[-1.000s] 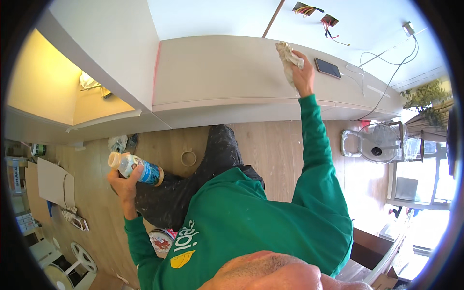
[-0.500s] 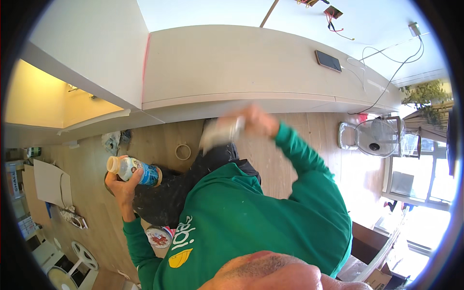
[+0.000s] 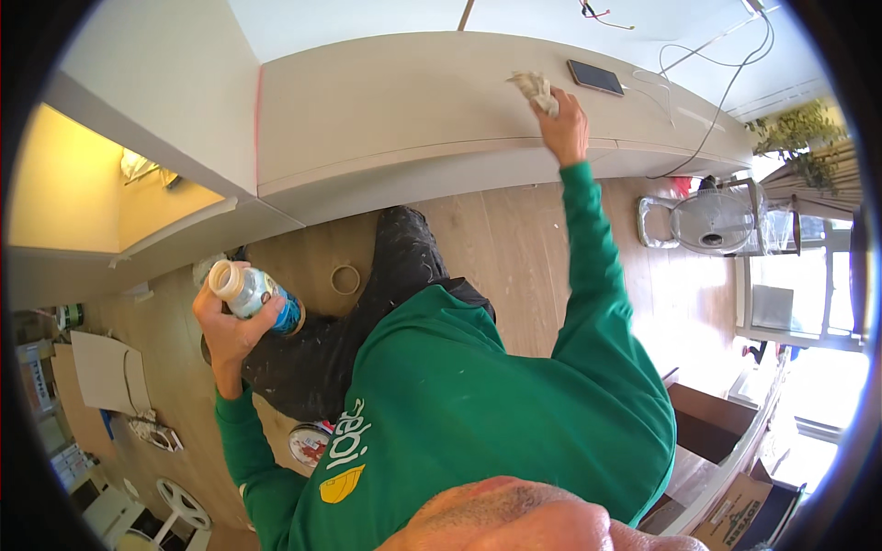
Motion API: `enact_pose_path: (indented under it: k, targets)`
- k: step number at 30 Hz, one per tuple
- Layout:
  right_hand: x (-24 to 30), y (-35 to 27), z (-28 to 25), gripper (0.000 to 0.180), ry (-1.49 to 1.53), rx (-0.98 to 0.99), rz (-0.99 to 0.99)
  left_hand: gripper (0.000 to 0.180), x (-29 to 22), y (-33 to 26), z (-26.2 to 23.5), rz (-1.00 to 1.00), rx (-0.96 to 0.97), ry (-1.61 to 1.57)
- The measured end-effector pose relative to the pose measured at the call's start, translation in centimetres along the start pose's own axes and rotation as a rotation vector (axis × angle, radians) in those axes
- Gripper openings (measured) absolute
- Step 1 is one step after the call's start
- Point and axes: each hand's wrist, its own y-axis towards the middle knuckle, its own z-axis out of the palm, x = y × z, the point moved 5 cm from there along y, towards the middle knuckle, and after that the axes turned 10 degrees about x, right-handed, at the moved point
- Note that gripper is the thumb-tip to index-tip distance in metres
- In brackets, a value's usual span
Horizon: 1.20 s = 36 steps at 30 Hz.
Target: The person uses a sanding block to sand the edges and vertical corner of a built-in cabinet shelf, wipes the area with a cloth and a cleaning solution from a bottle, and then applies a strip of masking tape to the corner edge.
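The right hand [image 3: 562, 124] is closed on a crumpled rag [image 3: 536, 90], pressing it to the desk [image 3: 386, 101] at about one o'clock, just left of a dark phone [image 3: 595, 77]. The left hand [image 3: 228, 326], at nine o'clock, wraps its grip round a bottle [image 3: 253, 292] held off the floor. To wipe well, I judge the rag should stay flat under even pressure, stroke in overlapping passes, and stop short of the phone and cables [image 3: 707, 83].

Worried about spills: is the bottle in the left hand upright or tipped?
Tipped: the bottle lies slanted in the left hand, its capped end up-left.
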Motion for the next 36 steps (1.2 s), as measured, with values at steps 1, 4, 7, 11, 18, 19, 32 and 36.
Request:
enact_pose_path:
  k: [1,4,7,11,18,19,32,36]
  targets:
    - [-1.4,1.7,1.0,0.032,-0.095,0.115,0.067,0.048,0.2,0.1,0.3,0.02,0.018,-0.006]
    - [3.5,0.0,6.9,0.032,0.011,0.114,-0.172,0.047,-0.1,1.0,1.5,0.092,0.059,-0.004]
    - [14.5,-9.8,10.5,0.04,0.142,0.466,-0.345,0.046,-0.8,0.9,1.7,0.077,0.05,0.088]
    - [16.5,-15.8,5.4,0.029,0.561,0.7,-0.478,0.045,-1.0,-0.1,0.6,0.071,-0.037,0.016]
    - [16.2,-11.6,0.7,0.039,1.188,0.625,0.129,0.045,-2.5,1.7,-0.2,0.203,-0.005,0.206]
    - [18.2,-12.6,1.2,0.039,1.141,0.638,0.084,0.046,-2.2,2.0,-0.2,0.212,0.013,0.244]
    - [30.2,-16.4,9.1,0.041,1.891,1.209,0.53,0.045,-1.7,1.1,-0.4,0.117,0.075,0.494]
    - [29.2,-17.1,10.4,0.03,1.673,1.215,0.451,0.047,-1.4,1.5,-0.3,0.111,0.115,0.476]
